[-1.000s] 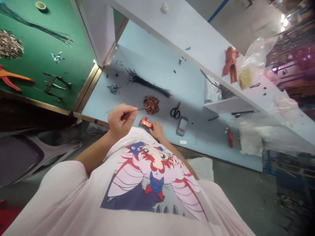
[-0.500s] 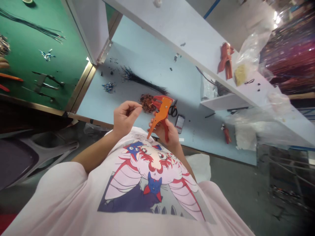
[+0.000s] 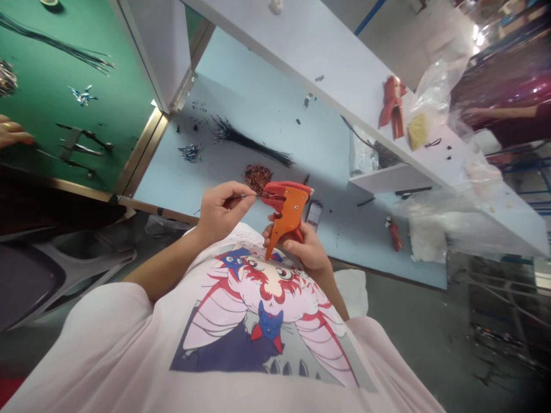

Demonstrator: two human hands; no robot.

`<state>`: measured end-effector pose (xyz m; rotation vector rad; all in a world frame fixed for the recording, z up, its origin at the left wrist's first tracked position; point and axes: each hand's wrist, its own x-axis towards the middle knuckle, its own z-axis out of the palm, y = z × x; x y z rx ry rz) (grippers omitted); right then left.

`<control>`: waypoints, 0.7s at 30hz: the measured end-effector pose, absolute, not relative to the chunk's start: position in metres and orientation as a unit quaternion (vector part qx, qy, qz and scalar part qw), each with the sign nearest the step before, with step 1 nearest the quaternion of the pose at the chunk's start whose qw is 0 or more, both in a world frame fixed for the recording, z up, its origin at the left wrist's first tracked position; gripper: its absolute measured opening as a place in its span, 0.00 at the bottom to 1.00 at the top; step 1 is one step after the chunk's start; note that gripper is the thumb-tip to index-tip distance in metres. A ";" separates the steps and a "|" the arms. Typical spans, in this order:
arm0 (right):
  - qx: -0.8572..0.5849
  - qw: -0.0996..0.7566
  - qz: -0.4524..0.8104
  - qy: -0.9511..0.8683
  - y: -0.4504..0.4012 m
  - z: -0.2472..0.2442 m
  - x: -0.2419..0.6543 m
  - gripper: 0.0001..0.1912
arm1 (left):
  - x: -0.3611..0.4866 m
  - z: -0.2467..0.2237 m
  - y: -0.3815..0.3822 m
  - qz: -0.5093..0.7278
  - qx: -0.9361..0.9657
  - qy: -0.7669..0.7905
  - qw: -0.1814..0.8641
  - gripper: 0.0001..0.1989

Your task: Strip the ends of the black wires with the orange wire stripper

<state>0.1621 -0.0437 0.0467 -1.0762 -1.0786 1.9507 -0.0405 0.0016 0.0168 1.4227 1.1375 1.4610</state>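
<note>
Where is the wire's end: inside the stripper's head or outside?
Inside: the thin wire in the left hand enters the head of the wire stripper in the right hand.

Red wire stripper [image 3: 392, 109] on white shelf [image 3: 301, 51], plastic bag [image 3: 433, 94] beside it.

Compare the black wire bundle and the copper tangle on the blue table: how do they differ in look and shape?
The wire bundle is black, while the copper tangle is reddish-brown. The bundle is long, its strands running mostly side by side and fanning at one end; the tangle is a compact, matted heap. Both are made of thin strands and lie close together on the pale blue table.
</note>
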 end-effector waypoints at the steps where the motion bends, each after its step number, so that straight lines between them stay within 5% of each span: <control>1: -0.410 0.325 0.745 -0.413 -0.044 0.047 0.162 0.26 | -0.040 0.017 0.001 0.576 0.560 0.447 0.393 0.04; 21: -0.415 0.299 0.707 -0.488 -0.043 0.053 0.158 0.21 | -0.045 0.018 -0.001 0.568 0.593 0.437 0.367 0.03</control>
